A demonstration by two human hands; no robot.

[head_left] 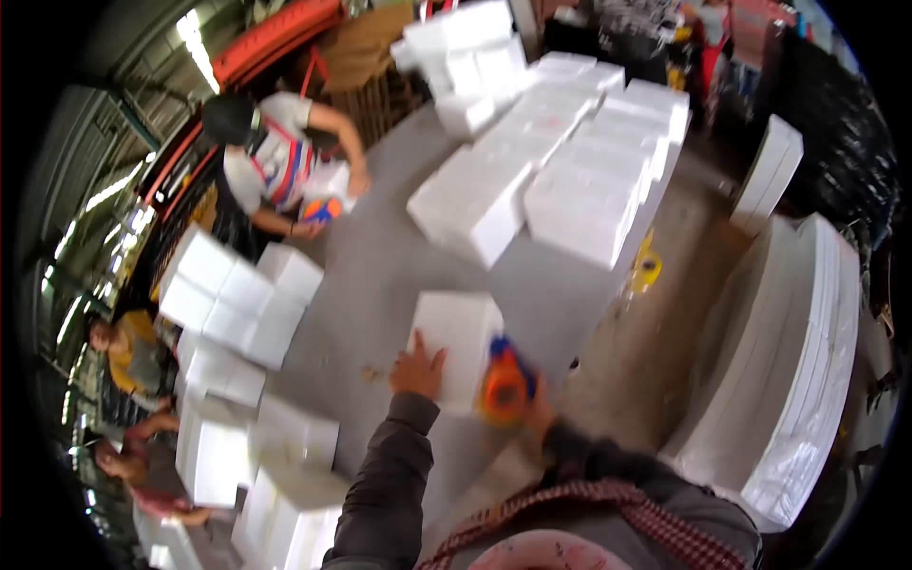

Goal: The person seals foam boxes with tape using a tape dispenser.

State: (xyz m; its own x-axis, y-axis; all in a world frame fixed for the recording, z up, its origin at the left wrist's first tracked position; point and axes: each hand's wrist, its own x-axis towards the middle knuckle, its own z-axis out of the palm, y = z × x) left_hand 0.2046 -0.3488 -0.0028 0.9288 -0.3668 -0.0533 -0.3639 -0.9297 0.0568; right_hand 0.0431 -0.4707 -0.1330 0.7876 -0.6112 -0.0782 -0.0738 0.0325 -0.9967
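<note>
A white foam box (460, 332) sits on the grey table in front of me. My left hand (418, 369) lies on its left side with the fingers spread. In my right hand (540, 407) is an orange and blue tape dispenser (505, 385), blurred by motion, at the box's right edge. The fingers around its handle are partly hidden behind it. Whether the tape touches the box I cannot tell.
Rows of white foam boxes (560, 142) fill the far part of the table (351, 275). More boxes (237, 294) are stacked at left. Across the table a co-worker (285, 152) holds another tape dispenser (323, 210). Large white sheets (788, 370) stand at right.
</note>
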